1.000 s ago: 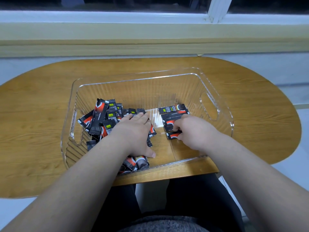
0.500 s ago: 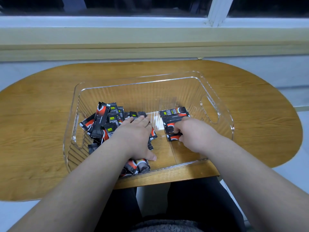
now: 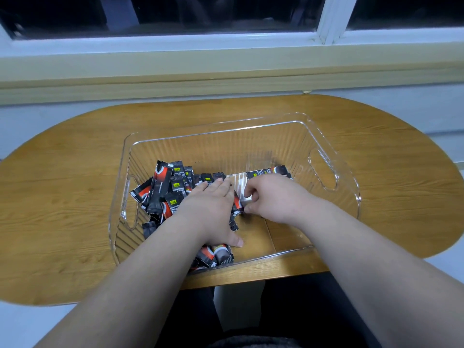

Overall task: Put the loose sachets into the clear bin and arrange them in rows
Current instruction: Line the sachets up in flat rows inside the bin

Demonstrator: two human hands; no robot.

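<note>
The clear bin [image 3: 334, 151] sits on the wooden table [image 3: 62, 197]. A jumbled pile of black-and-red sachets [image 3: 163, 189] fills its left half, and a few more sachets [image 3: 218, 254] lie at the near wall. My left hand [image 3: 211, 209] rests flat on the pile, fingers straight. My right hand [image 3: 273, 197] is just to its right, fingers and thumb curled and pinching the end of a sachet [image 3: 237, 204] at the pile's edge. Behind that hand the top of a small row of sachets [image 3: 268, 170] shows; the rest of the row is hidden.
The bin has ribbed walls and a cut-out handle [image 3: 324, 172] on each short side. Its right floor shows bare wood through the plastic. A window sill [image 3: 226, 71] runs behind the oval table, whose near edge is at my lap.
My right hand has left the row of sachets on the right and moved left to the edge of the pile. My left hand has stayed flat on the pile.
</note>
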